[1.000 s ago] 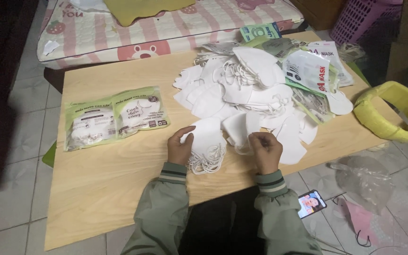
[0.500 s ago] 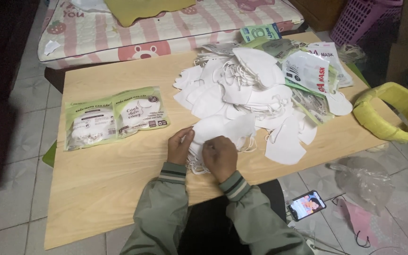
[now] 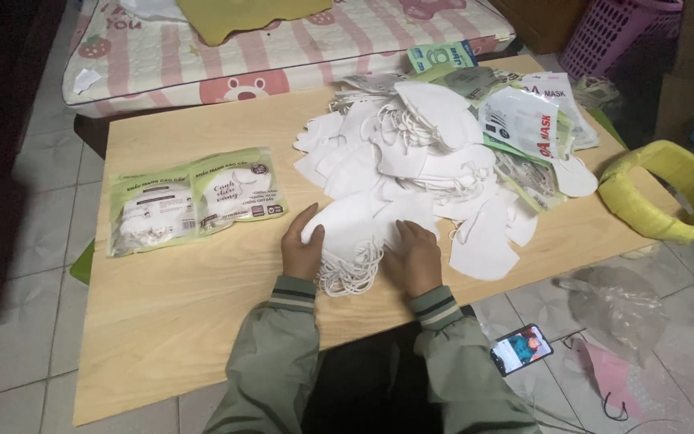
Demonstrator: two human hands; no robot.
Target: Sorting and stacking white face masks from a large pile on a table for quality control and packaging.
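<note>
Two bare hands press a small stack of white face masks (image 3: 355, 233) at the near edge of a wooden table (image 3: 186, 313). The left hand (image 3: 303, 245) cups the stack's left side; the right hand (image 3: 413, 255) lies flat on its right side, ear loops spilling between them. Just beyond sits a large heap of loose masks (image 3: 419, 153). Two sealed mask packets (image 3: 194, 199) lie well left.

two green mask packets (image 3: 196, 199), one yellow ring (image 3: 668, 193), one phone (image 3: 521, 349), two hands (image 3: 303, 249)
</note>
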